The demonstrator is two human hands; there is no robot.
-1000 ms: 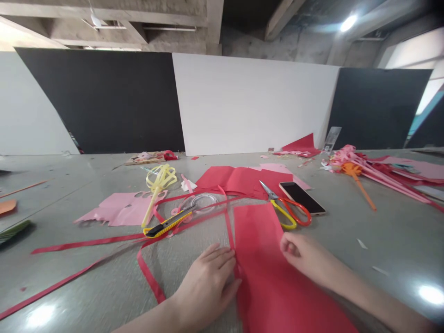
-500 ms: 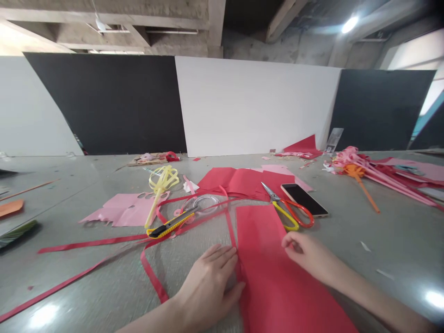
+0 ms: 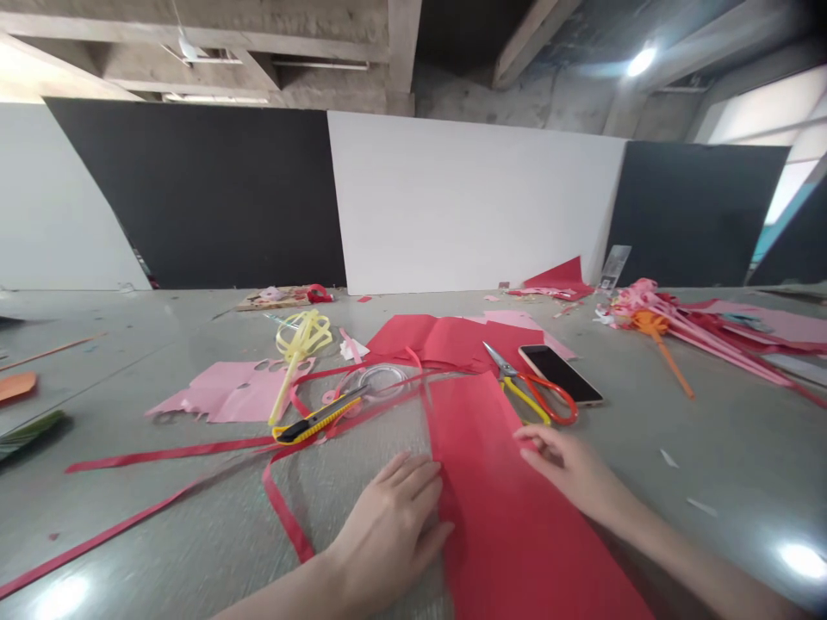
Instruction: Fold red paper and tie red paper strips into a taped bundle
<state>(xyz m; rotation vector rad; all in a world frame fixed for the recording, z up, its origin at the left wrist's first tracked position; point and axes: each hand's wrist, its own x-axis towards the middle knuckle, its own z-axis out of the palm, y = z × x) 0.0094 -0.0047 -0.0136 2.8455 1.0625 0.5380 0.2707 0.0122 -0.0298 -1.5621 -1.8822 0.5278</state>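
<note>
A long sheet of red paper [image 3: 491, 499] lies on the table in front of me. My left hand [image 3: 394, 521] rests palm down along its left edge, fingers stretched and touching it. At the opposite edge, my right hand [image 3: 568, 469] has its fingers curled, with a bit of the sheet's edge between thumb and fingers. Just beyond this hand are scissors [image 3: 533, 386] with one yellow and one orange handle, blades apart. They lie against a phone [image 3: 568, 377]. Narrow red strips [image 3: 284, 508] spread over the table left of my left hand.
A yellow utility knife [image 3: 320, 418] lies beside a clear tape roll [image 3: 382, 379]. Behind are cut pink paper [image 3: 223, 389], a yellow paper-strip ornament [image 3: 302, 340] and more red paper [image 3: 445, 336]. Pink streamers [image 3: 646, 301] and an orange ornament [image 3: 672, 353] lie right. White and black panels [image 3: 478, 202] stand behind.
The red sheet has shifted left at its far end, over the strip that lay along its left side. My right hand has moved slightly left with the edge; my left hand stays nearly still.
</note>
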